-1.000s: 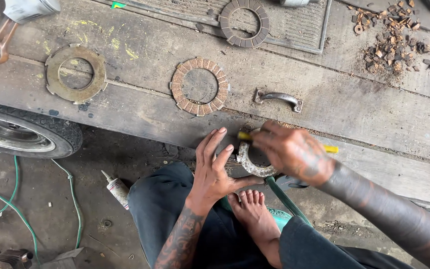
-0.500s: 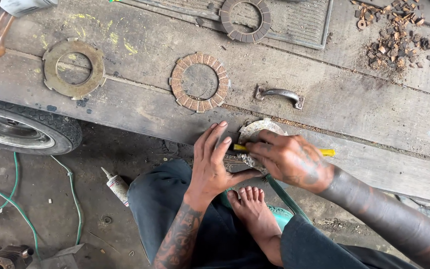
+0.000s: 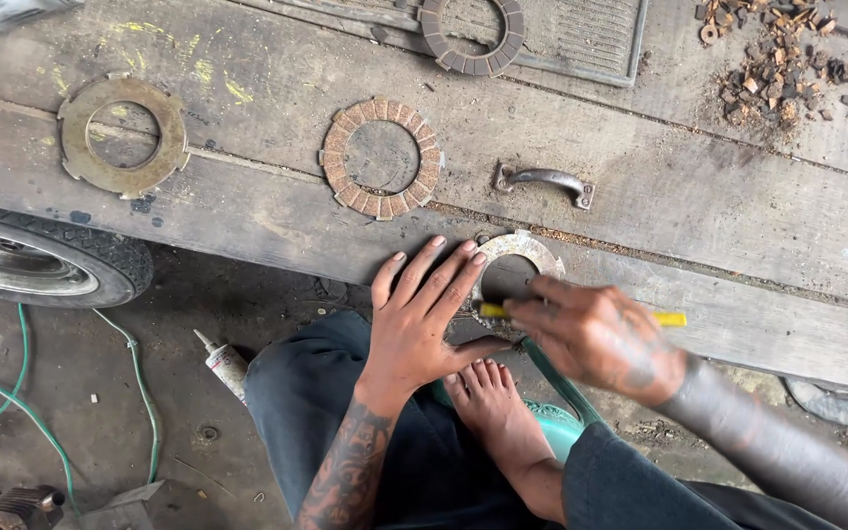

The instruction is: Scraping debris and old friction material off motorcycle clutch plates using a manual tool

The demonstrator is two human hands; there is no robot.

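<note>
Metal ring plate (image 3: 527, 252), left hand (image 3: 422, 319) flat, fingers spread, right hand (image 3: 596, 334) clamped on yellow tool (image 3: 667, 319)

A worn wooden bench (image 3: 699, 206) carries three ring plates (image 3: 381, 157), a metal handle (image 3: 545, 182) and rusty scraps (image 3: 772, 59).

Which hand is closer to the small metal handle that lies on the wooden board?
The right hand. It works just below the metal handle, slightly to its right, holding a yellow tool. The left hand lies flat farther off, below and left of the handle.
</note>
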